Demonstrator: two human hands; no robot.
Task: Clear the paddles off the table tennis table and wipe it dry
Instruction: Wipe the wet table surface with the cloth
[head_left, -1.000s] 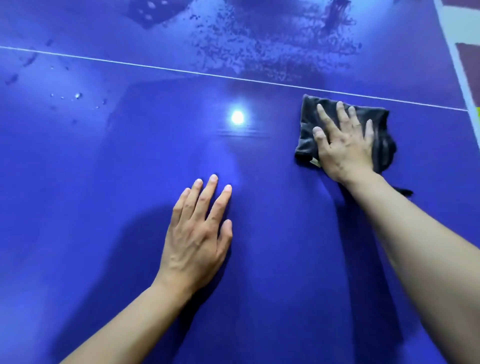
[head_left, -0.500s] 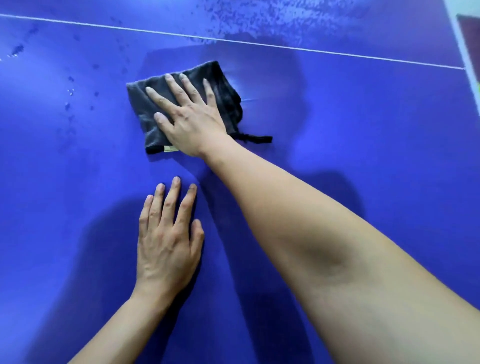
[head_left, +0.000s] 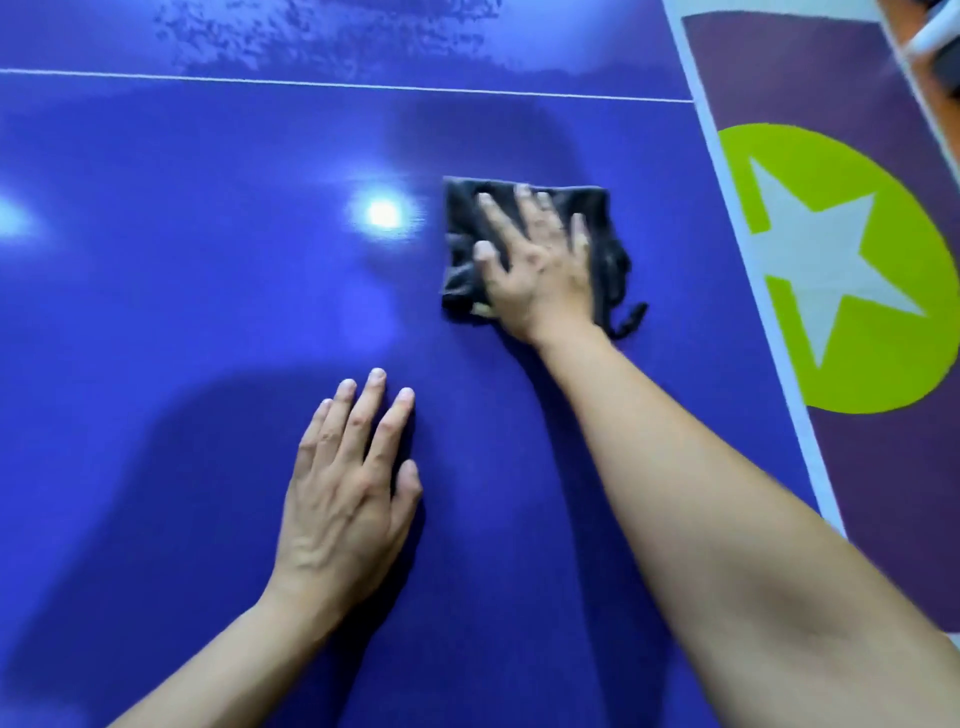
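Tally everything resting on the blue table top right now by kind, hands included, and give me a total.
Hands: 2 (left hand flat on the table; right hand pressing on the cloth)
Cloths: 1 (dark grey cloth, under the right hand)
Total: 3

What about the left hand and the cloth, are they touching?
Apart. The head view shows bare blue table between the left hand and the dark cloth.

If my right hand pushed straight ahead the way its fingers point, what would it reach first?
Nothing solid shows ahead of the right hand: bare table, then the white line, then probably the wet patch beyond it.
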